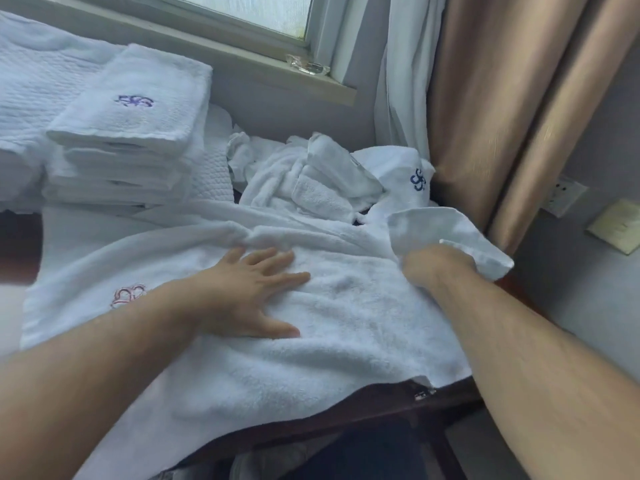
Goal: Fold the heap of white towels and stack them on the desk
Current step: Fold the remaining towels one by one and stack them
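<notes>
Hotel or guest room, housekeeping in progress. Evidence: stack of folded white towels [128, 133], each with the same embroidered emblem; loose heap [311, 178] of matching monogrammed towels behind; dark wooden desk [381, 407] under a window [242, 15] with a plain sill; glass ashtray [308, 65] on that sill; tan blackout curtain [502, 98] over a white sheer [405, 81]; wall socket [562, 199] beside the curtain.

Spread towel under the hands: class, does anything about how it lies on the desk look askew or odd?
Yes. The spread towel lies crooked and rumpled, its near edge hanging over the desk front. The left hand presses it flat while the right hand grips a lifted corner. The folded stack looks neat.
</notes>
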`<action>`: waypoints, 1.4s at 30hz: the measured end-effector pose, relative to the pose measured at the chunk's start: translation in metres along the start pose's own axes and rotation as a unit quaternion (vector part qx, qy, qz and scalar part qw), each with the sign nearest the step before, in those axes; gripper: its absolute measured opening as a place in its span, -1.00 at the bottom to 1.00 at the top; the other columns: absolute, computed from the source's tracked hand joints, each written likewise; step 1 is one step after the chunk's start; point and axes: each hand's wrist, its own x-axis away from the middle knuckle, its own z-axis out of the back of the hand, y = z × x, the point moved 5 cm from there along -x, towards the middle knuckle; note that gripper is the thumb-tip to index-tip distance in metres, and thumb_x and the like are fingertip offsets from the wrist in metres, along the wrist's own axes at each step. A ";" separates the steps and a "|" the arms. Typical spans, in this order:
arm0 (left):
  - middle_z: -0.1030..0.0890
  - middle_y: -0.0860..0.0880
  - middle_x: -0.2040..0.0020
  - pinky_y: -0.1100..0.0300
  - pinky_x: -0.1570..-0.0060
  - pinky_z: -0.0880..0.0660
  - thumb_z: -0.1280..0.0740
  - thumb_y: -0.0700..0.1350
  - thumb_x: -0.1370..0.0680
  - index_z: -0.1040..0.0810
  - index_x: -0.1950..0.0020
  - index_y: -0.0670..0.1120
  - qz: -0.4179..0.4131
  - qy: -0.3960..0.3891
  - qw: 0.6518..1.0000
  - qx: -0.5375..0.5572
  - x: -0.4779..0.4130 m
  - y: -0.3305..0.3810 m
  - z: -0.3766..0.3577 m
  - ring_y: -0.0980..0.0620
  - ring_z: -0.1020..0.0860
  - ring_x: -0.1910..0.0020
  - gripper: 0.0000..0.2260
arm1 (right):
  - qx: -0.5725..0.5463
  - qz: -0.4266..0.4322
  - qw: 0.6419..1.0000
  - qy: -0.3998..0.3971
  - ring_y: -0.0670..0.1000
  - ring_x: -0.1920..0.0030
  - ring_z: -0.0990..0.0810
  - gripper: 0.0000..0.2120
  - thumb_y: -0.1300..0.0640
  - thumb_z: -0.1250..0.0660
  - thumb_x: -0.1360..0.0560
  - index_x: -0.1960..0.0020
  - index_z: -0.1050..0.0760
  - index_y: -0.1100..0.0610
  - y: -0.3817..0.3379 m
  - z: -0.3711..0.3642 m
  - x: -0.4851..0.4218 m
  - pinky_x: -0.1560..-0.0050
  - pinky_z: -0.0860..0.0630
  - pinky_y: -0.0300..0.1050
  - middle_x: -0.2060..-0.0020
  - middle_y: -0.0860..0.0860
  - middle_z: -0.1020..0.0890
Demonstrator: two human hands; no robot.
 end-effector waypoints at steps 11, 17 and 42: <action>-0.05 0.15 -0.64 0.16 -0.53 0.15 0.13 0.53 -0.47 -0.06 -0.60 0.32 -0.081 0.074 0.994 -0.023 0.027 0.006 0.011 0.16 -0.01 -0.59 -0.29 | -0.105 -0.147 0.983 -0.015 0.18 -0.13 -0.60 -0.26 -0.46 -0.07 -0.50 -0.30 -0.54 0.11 0.029 -0.018 0.006 -0.12 -0.55 0.04 -0.16 0.11 -0.64; 0.17 0.20 -0.63 0.18 -0.54 0.23 0.17 0.49 -0.48 0.16 -0.58 0.36 -0.095 0.029 0.994 -0.040 0.025 0.009 0.010 0.20 0.19 -0.59 -0.33 | -0.128 0.085 0.988 -0.033 0.08 0.03 -0.54 -0.44 -0.43 -0.04 -0.56 0.03 -0.50 0.04 -0.014 -0.025 -0.013 -0.02 -0.41 -0.04 0.15 0.00 -0.55; -0.05 0.09 -0.65 0.09 -0.52 0.08 -0.03 0.39 -0.53 -0.10 -0.58 0.26 -0.006 0.095 0.993 0.070 -0.025 0.058 -0.002 0.07 0.00 -0.61 -0.37 | -0.119 -0.003 0.991 -0.055 0.30 -0.51 -0.24 -0.31 -0.18 -0.10 -0.59 -0.64 0.03 -0.05 0.009 -0.028 -0.062 -0.46 -0.26 0.21 -0.58 0.16 -0.18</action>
